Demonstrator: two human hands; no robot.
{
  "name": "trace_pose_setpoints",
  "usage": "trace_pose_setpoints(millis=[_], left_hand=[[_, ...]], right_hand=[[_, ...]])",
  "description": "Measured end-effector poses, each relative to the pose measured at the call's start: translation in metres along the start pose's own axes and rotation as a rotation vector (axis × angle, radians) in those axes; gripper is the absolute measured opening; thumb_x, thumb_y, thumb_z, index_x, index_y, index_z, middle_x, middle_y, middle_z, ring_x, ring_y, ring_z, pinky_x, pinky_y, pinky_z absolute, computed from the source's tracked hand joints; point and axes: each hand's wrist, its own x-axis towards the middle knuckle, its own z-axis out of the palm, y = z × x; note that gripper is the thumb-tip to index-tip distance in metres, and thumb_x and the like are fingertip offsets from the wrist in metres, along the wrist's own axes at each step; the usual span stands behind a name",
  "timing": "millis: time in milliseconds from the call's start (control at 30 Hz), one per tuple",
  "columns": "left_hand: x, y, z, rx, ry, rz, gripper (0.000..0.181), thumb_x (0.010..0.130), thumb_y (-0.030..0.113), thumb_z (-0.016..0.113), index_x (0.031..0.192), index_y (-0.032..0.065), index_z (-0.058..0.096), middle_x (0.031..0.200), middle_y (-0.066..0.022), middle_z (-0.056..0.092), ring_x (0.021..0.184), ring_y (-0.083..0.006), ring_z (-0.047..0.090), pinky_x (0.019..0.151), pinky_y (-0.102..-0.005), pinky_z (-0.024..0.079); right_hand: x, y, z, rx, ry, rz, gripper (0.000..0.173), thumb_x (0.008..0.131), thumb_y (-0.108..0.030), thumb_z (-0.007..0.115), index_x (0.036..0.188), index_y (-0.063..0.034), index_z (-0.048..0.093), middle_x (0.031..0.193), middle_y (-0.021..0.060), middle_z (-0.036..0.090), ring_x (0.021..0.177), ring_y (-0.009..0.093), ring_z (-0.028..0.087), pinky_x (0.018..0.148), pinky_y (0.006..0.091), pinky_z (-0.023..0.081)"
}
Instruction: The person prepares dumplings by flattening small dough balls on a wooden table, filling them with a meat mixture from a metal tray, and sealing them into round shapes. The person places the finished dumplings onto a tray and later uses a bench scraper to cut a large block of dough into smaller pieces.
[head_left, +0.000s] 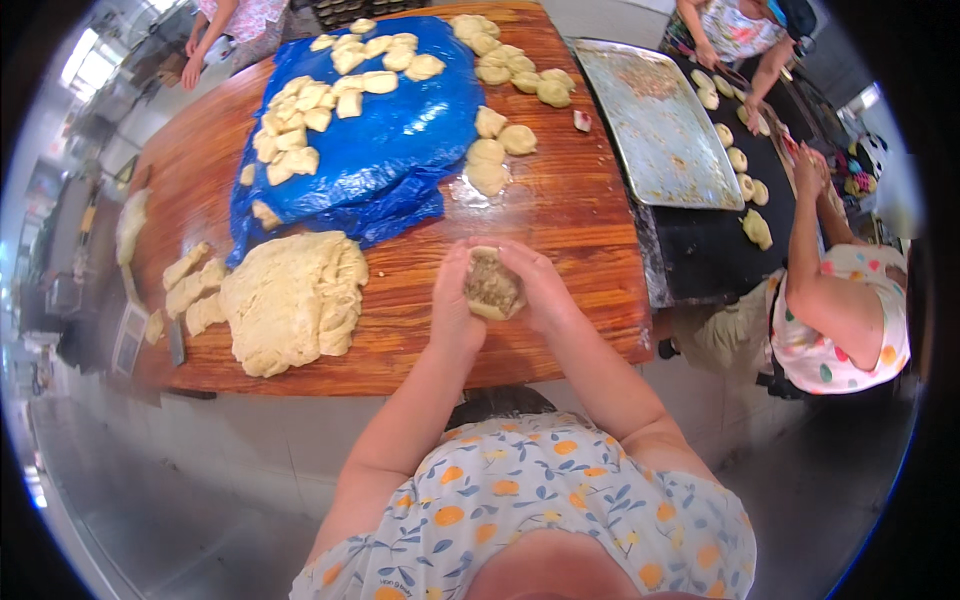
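Cupped between my two hands is a round of dough (495, 309) with a brownish, crumbly filling (491, 280) showing in its open top. My left hand (454, 300) wraps its left side, and my right hand (541, 283) curves around the right; their fingers meet at the far side. Both are held above the wooden table (405, 315) near its front edge. To the left of my left hand lies a large folded slab of dough (292, 300). Beyond my hands, several flattened dough pieces (487, 165) rest on the wood.
Blue plastic sheeting (390, 142) bears several dough pieces (300, 112). A metal scraper (177, 343) lies by cut dough strips (196, 289). Rightward, a baking tray (667, 127) adjoins a black surface (697, 247) with dough rounds (737, 159). Co-workers (840, 307) stand right and beyond the table.
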Motion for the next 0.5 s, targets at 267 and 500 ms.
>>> trace_pose_setpoints(millis=[267, 500], left_hand=[[0.001, 0.003, 0.0, -0.172, 0.104, -0.065, 0.033, 0.092, 0.018, 0.061, 0.122, 0.0085, 0.055, 0.111, -0.0066, 0.062, 0.099, -0.0192, 0.062, 0.085, -0.0364, 0.053], [0.008, -0.026, -0.007, 0.107, 0.163, 0.275, 0.031, 0.093, 0.009, 0.058, 0.123, 0.0034, 0.053, 0.108, -0.0086, 0.061, 0.096, -0.0167, 0.061, 0.083, -0.0309, 0.052]], right_hand=[[-0.004, 0.038, 0.014, -0.069, 0.153, -0.338, 0.038, 0.097, -0.015, 0.05, 0.132, -0.0008, 0.045, 0.121, 0.0083, 0.057, 0.108, 0.018, 0.056, 0.096, 0.0319, 0.045], [0.013, 0.056, 0.011, -0.305, 0.279, -0.411, 0.026, 0.094, -0.01, 0.053, 0.118, 0.0005, 0.059, 0.11, 0.0081, 0.063, 0.097, 0.014, 0.06, 0.084, 0.0274, 0.05]])
